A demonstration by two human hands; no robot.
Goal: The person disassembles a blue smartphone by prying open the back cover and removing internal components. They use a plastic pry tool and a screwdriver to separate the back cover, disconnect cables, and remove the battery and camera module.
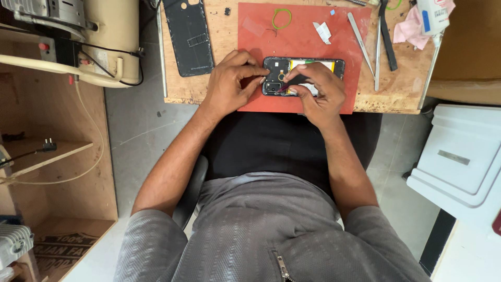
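We see the fingers of the left hand curled narrow and pressed against the near-left end of an opened phone, thumb and forefinger pinching at its edge beside the camera corner. The right hand lies over the middle and lower part of the same phone, its fingertips bent down onto the circuit area; a thin red tool or wire shows just under them, though we cannot tell whether the fingers actually grip it. So the phone sits directly beneath and between both sets of fingers, back cover off, its pale battery showing above the right knuckles.

The phone rests on a red mat, which lies on a worn wooden bench. On the mat above the hands we notice a green rubber band and a small white scrap. Left of the mat, well apart from the hands, lies the black back cover. To the right, tweezers cross the mat's edge, with other slim metal tools and a pink cloth beside them. Below the bench, the person's grey shirt fills the view.
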